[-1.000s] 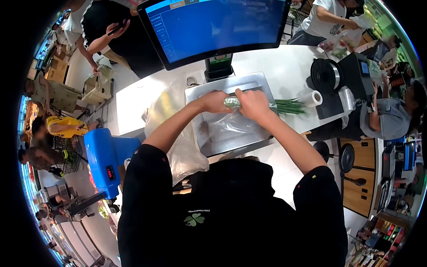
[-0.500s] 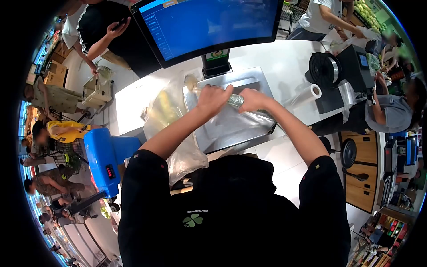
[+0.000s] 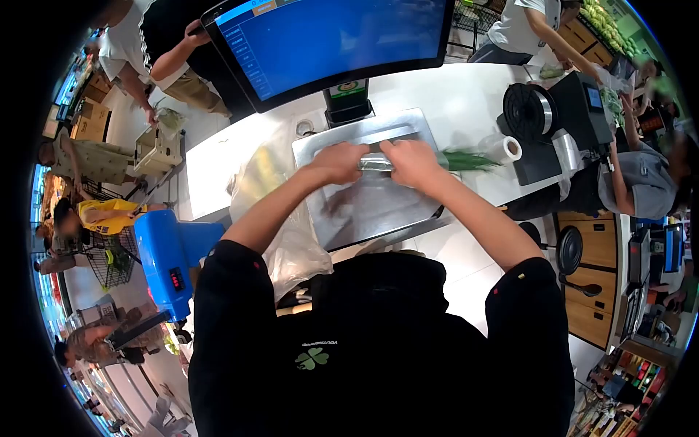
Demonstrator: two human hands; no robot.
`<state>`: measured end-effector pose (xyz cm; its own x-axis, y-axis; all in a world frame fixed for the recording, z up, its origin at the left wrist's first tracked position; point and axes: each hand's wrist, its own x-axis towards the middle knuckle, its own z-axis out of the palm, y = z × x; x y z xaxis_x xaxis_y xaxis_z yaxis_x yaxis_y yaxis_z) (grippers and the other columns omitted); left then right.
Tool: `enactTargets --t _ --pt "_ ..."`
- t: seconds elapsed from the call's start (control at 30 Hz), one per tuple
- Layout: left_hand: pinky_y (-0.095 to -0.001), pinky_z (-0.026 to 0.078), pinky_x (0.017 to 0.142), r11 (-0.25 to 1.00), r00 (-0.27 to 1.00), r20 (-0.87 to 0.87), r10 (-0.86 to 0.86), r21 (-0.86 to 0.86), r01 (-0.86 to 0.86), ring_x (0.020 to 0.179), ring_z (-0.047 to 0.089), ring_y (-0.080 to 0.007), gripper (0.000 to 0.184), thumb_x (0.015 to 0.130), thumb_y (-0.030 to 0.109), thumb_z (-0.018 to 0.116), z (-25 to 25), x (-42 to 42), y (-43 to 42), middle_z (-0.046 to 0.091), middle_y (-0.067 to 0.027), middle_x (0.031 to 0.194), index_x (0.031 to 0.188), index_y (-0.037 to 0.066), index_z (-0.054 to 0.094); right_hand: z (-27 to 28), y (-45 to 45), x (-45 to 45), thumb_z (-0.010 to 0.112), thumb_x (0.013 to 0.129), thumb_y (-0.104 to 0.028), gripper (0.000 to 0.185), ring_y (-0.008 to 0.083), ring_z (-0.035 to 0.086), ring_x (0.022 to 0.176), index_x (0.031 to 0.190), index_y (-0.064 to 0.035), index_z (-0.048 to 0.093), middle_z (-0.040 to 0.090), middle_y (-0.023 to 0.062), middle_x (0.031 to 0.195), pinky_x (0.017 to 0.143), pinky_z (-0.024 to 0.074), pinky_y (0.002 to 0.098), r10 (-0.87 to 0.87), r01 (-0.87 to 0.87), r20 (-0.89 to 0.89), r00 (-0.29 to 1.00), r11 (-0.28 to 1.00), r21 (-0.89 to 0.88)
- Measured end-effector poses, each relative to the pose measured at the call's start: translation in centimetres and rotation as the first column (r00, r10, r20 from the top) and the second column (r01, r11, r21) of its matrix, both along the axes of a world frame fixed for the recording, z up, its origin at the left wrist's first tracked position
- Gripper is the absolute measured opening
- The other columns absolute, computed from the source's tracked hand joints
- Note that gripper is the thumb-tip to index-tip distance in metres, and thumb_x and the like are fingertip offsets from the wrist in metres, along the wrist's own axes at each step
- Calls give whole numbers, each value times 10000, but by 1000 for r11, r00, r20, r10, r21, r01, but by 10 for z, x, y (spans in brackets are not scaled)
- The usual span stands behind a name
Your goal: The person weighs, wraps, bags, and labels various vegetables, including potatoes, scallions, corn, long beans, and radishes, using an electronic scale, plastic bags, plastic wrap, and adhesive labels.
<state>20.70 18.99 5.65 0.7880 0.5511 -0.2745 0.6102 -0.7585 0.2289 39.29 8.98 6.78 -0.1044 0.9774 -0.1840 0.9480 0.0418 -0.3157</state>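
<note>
On the white counter (image 3: 437, 95) — a steel tray (image 3: 364, 218), with a screen stand (image 3: 348, 105) just beyond. Toward the left, a cloudy plastic bag (image 3: 256, 178); toward the right — a film roll (image 3: 496, 150), a black reel (image 3: 523, 111).

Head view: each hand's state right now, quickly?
Left hand: closed, holding the wrapped green bundle.
Right hand: closed on the same bundle, its green leaves sticking out beyond.
</note>
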Motion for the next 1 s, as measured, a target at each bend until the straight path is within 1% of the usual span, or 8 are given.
enactTargets --t 0.1,0.23,0.4,0.53,0.63,0.7,0.77,1.0 --pt "-486 536 736 949 953 229 -199 -197 246 884 688 -355 391 771 163 707 -20 -7 16 683 -116 925 1120 145 534 -2 -1 1 741 721 -215 304 400 701 901 966 -46 679 731 195 904 808 560 486 -17 -4 144 989 990 141" --pt "-491 536 749 969 968 211 -137 230 87 923 687 -365 376 809 196 710 5 -3 -10 705 -142 958 1138 142 535 -4 11 16 735 736 -220 286 382 708 882 982 -82 689 730 184 880 796 565 477 -53 35 -138 989 991 -126" --pt "-495 531 735 958 964 214 -157 -202 201 884 692 -359 426 811 275 756 -23 -12 19 695 -124 933 1136 135 519 3 5 -2 724 713 -226 247 371 712 820 895 -59 724 733 202 892 753 568 450 -29 9 129 991 988 157" --pt "-522 523 712 960 974 142 -179 240 142 853 695 -369 411 815 266 737 9 -15 -5 699 -163 921 1126 121 511 -4 24 18 745 705 -224 253 355 714 784 885 -51 710 731 194 847 705 567 442 27 -54 -153 988 983 -177" --pt "-522 522 705 981 995 -33 -99 164 103 846 693 -379 377 823 225 714 8 -13 -6 697 -164 922 1132 128 520 -7 26 21 720 724 -198 163 349 713 773 812 -62 707 720 182 783 700 567 447 33 -156 -330 943 923 -352" --pt "-520 521 707 986 992 34 -124 116 119 857 692 -387 335 836 180 676 -12 -21 0 700 -163 913 1135 134 532 -8 12 5 721 699 -219 275 339 725 764 903 -36 739 744 187 870 692 579 429 82 -99 113 990 983 153" --pt "-519 521 708 946 971 203 -129 -267 182 862 689 -394 315 838 153 647 -19 -25 6 700 -172 897 1134 124 544 3 9 -2 717 699 -225 285 339 727 799 919 -46 745 744 187 882 711 582 433 69 -87 164 984 990 107" --pt "-506 524 652 978 987 69 -146 158 134 792 687 -389 277 874 172 630 10 -17 -25 693 -128 839 1093 138 463 -2 5 21 765 669 -257 347 374 704 812 944 -46 744 723 191 832 770 573 456 35 -65 -157 987 980 -189"
